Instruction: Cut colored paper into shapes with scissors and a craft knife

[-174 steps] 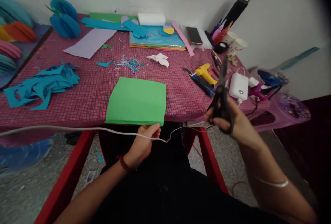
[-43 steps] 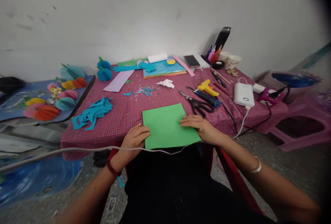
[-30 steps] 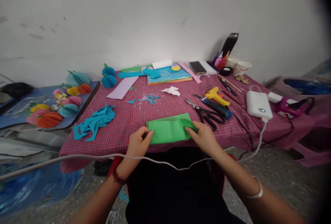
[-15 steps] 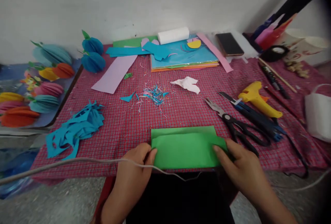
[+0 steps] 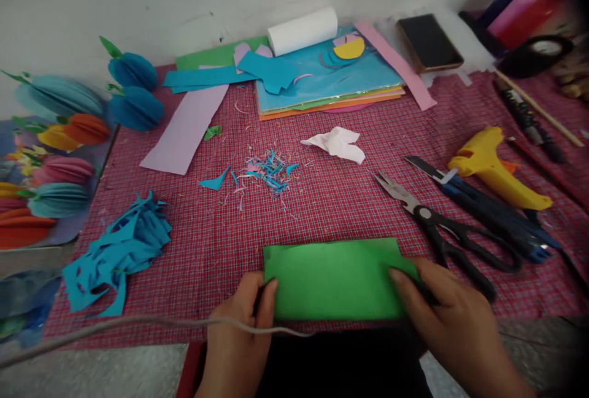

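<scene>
A folded sheet of green paper (image 5: 338,281) lies level at the table's front edge, between my two hands. My left hand (image 5: 251,309) pinches its left end, thumb on top and fingers underneath. At the other end my right hand (image 5: 442,300) grips the paper's right side, thumb over the face and fingers behind. A pair of scissors (image 5: 432,220) with black handles rests just beyond my right hand, blades pointing away to the left. A thin pale cable (image 5: 184,322) runs across in front of my left wrist.
Blue paper scraps (image 5: 124,257) are heaped at left; small clippings (image 5: 273,171) lie mid-table. A utility knife (image 5: 478,202) and yellow glue gun (image 5: 497,168) sit at right. Behind are coloured sheets (image 5: 313,100) and a phone (image 5: 430,42). Paper fruits (image 5: 135,108) stand far left.
The two green layers, offset before, now line up almost edge to edge. Both hands keep their hold on the ends. The view has tilted and come closer to the table.
</scene>
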The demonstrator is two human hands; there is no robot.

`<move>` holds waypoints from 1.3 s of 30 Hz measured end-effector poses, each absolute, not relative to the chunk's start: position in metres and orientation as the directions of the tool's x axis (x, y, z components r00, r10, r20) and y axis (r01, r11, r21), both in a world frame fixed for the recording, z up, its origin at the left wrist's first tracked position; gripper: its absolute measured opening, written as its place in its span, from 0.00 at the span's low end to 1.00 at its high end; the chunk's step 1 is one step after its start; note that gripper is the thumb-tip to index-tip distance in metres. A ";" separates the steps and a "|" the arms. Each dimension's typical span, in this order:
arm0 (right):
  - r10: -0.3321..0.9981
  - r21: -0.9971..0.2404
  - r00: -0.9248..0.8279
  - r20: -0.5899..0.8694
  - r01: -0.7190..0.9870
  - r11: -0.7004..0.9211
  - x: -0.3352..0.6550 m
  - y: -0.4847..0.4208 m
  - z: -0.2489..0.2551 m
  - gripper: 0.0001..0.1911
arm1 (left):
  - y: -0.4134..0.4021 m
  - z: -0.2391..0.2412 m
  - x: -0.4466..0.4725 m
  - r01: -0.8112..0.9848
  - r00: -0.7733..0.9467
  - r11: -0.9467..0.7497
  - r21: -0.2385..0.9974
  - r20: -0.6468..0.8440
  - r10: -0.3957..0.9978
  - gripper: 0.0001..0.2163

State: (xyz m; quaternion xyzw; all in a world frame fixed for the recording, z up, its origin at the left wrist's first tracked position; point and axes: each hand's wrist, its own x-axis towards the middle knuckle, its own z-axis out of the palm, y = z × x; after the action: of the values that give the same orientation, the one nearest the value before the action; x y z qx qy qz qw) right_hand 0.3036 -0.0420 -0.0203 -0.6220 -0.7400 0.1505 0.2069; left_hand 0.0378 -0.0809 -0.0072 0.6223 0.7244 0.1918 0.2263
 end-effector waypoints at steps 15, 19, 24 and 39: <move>0.986 -0.497 -0.105 0.133 0.853 0.158 0.311 -0.050 -0.027 0.20 | -0.084 -0.017 0.052 0.844 -0.248 0.153 0.513 0.121 0.961 0.05; 0.984 -0.489 -0.111 0.137 0.857 0.165 0.308 -0.051 -0.028 0.20 | -0.078 -0.012 0.049 0.841 -0.268 0.186 0.508 0.092 0.959 0.05; 0.987 -0.490 -0.099 0.128 0.859 0.150 0.303 -0.049 -0.028 0.20 | -0.067 -0.004 0.039 0.852 -0.244 0.214 0.477 0.001 0.970 0.03; 0.990 -0.551 -0.064 0.124 0.826 0.122 0.298 -0.048 -0.024 0.23 | -0.080 -0.014 0.023 0.845 -0.150 0.126 0.520 0.004 0.989 0.13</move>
State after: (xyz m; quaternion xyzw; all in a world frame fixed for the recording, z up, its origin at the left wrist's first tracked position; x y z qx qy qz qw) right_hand 0.2979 -0.0482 -0.0237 -0.6403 -0.7091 0.1706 0.2412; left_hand 0.0234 -0.0795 -0.0137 0.6282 0.7297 0.2061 0.1744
